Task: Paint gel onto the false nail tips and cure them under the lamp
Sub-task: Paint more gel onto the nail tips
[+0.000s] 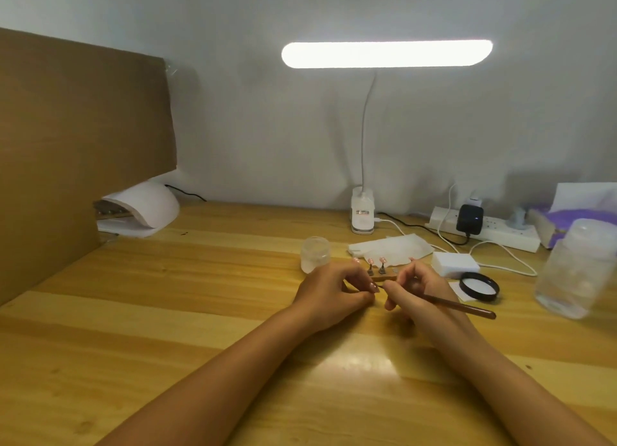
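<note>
My left hand (330, 290) pinches a small false nail tip (375, 288) between thumb and fingers, just above the wooden table. My right hand (412, 287) grips a brown gel brush (467, 308), its head touching that tip and its handle pointing back right. Right behind my hands, pink nail tips (376, 261) stand on small stands on a wooden strip (384, 277). The white curing lamp (143, 208) sits at the back left, its opening partly hidden by a cardboard panel.
A cardboard panel (76, 151) walls the left side. A small frosted jar (315, 254), a white tissue (387, 247), a white block (454, 264), a black-rimmed lid (479, 286) and a clear plastic bottle (577, 268) lie near my hands. A desk lamp (363, 212) and power strip (484, 228) stand at the back.
</note>
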A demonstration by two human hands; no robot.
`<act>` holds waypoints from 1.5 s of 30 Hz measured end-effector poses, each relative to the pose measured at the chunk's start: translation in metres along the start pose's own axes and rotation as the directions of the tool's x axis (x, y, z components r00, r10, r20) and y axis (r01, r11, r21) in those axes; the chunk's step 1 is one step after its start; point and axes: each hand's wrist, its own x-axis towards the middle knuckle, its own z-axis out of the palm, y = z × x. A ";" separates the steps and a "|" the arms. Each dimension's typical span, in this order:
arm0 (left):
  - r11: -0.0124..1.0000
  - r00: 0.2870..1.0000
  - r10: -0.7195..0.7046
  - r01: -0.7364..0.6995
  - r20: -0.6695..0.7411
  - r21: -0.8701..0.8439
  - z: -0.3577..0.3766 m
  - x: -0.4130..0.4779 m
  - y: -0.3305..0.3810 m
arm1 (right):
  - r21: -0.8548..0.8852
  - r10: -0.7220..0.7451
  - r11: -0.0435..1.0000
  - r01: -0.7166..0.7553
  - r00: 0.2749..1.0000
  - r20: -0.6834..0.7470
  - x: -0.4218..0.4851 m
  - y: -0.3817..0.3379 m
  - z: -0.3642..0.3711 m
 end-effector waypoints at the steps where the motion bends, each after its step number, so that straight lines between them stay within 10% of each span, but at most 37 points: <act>1: 1.000 1.000 0.005 -0.005 0.003 -0.005 0.000 0.000 0.000 | -0.008 0.008 1.000 -0.008 1.000 0.010 0.001 0.001 0.000; 45: 0.999 0.999 0.036 -0.036 0.033 0.006 -0.002 -0.005 0.007 | 0.144 0.054 0.989 -0.042 0.995 -0.079 -0.004 -0.005 -0.002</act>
